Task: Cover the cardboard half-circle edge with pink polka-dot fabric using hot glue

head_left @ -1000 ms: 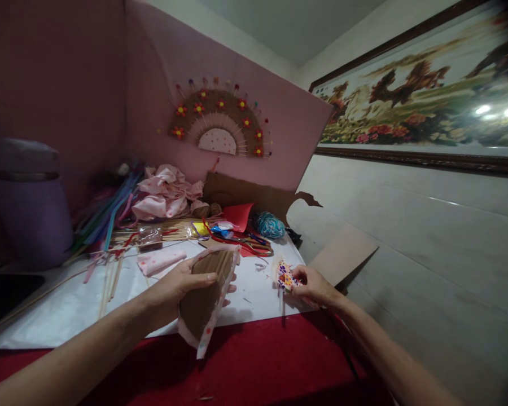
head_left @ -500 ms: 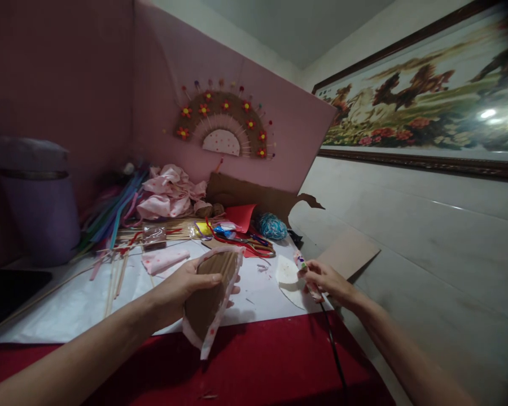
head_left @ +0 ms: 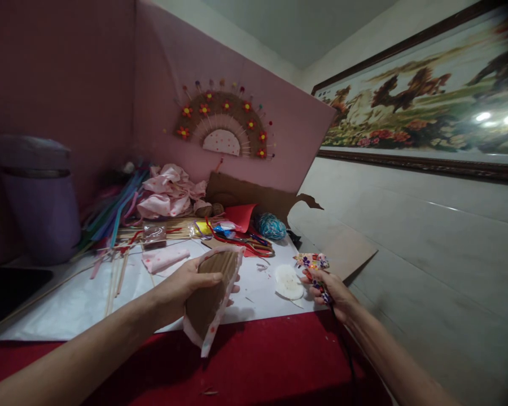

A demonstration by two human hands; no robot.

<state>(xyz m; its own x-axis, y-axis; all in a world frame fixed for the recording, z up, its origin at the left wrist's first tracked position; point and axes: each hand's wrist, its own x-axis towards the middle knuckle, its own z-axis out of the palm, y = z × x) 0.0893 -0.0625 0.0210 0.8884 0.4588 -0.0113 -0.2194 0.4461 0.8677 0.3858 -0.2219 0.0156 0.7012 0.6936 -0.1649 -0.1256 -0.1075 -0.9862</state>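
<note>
A semicircular piece of brown cardboard [head_left: 204,304], edged with pink-dotted white fabric, is held up in my left hand [head_left: 195,285], thumb on its face and fingers behind. My right hand [head_left: 328,287] is closed round the handle of a flower-patterned hot glue gun [head_left: 313,260], its nozzle pointing left and a black cord hanging below. Just left of that hand lies a round white pad [head_left: 288,282] on the white sheet [head_left: 249,299]. A rolled bit of pink fabric [head_left: 165,259] rests beyond my left wrist.
Scissors [head_left: 258,247], red paper [head_left: 240,216], blue yarn [head_left: 271,225], bamboo sticks [head_left: 131,237] and crumpled pink fabric [head_left: 171,192] crowd the back. A purple tumbler [head_left: 40,208] stands at left. A fan-shaped cardboard piece with flowers [head_left: 224,107] is on the pink board behind.
The glue gun has been turned in my right hand from upright and side-on to nozzle leftward, and the white pad now shows fully. My left hand and the cardboard stay nearly still.
</note>
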